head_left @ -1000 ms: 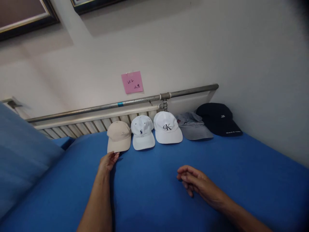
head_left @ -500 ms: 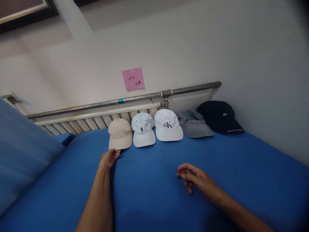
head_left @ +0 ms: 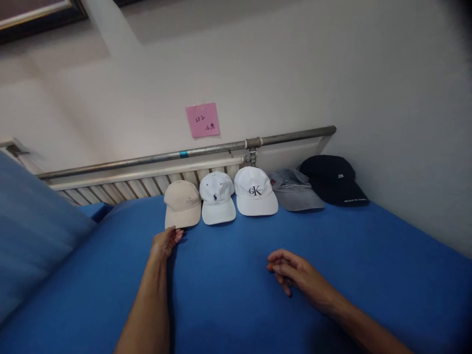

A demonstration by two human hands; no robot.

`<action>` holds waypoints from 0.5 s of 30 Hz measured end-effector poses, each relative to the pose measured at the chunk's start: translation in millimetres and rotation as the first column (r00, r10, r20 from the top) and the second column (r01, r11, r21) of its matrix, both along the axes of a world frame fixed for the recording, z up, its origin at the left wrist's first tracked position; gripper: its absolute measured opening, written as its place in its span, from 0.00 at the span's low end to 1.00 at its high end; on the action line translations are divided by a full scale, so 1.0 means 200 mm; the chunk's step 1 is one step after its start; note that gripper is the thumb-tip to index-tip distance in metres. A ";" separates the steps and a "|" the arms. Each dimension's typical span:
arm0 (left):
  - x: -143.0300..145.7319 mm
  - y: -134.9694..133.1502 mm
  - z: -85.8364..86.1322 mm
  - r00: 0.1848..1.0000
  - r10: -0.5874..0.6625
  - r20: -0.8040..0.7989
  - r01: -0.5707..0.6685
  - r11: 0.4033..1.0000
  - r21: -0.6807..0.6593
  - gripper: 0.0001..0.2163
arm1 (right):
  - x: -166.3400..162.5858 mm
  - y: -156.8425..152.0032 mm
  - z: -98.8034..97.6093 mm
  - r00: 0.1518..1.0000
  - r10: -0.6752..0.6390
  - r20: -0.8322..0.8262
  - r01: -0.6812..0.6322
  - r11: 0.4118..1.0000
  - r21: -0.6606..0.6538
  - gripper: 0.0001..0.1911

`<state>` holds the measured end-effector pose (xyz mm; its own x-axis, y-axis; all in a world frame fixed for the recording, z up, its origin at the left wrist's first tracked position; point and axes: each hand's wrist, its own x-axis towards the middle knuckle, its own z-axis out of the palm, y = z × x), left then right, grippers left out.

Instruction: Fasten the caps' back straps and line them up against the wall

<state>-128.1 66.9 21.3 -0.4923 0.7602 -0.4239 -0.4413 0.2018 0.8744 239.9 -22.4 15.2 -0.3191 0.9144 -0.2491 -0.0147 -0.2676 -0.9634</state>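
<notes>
Five caps sit in a row on a blue bed sheet (head_left: 228, 305) by the wall: a beige cap (head_left: 182, 204), a pale blue cap (head_left: 217, 197), a white cap with black letters (head_left: 255, 191), a grey cap (head_left: 295, 191) and a black cap (head_left: 334, 181). My left hand (head_left: 165, 243) lies flat on the sheet with fingers stretched out, fingertips touching the front edge of the beige cap's brim. My right hand (head_left: 295, 275) rests on the sheet below the white cap, fingers loosely curled and apart, holding nothing.
A metal rail (head_left: 184, 155) and a slatted white headboard (head_left: 140, 186) run behind the caps. A pink note (head_left: 202, 120) is stuck on the wall above. A blue pillow (head_left: 33, 231) rises at the left. A wall closes the right side.
The view shifted slightly, so the caps sit a little higher in the picture. Both hands stay about where they were, the left still at the beige cap's brim.
</notes>
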 end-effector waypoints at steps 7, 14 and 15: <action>0.10 -0.07 -0.04 0.966 0.119 -0.231 -0.111 0.993 0.046 0.07 | -0.02 -0.01 0.01 0.999 -0.036 -0.009 0.036 0.998 0.057 0.09; 0.28 -0.27 -0.06 0.883 0.134 -0.450 -0.086 0.988 0.125 0.06 | -0.03 -0.01 -0.02 0.998 -0.062 -0.031 0.063 0.998 0.029 0.05; 0.30 -0.30 -0.06 0.870 0.124 -0.477 -0.073 0.990 0.124 0.05 | -0.03 -0.01 -0.02 0.997 -0.071 -0.034 0.072 0.997 0.030 0.05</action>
<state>-67.3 7.3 8.8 -0.6908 0.7219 -0.0399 0.0275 0.0814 0.9963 233.5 -24.0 10.9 -0.2605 0.9424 -0.2099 -0.0649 -0.2341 -0.9701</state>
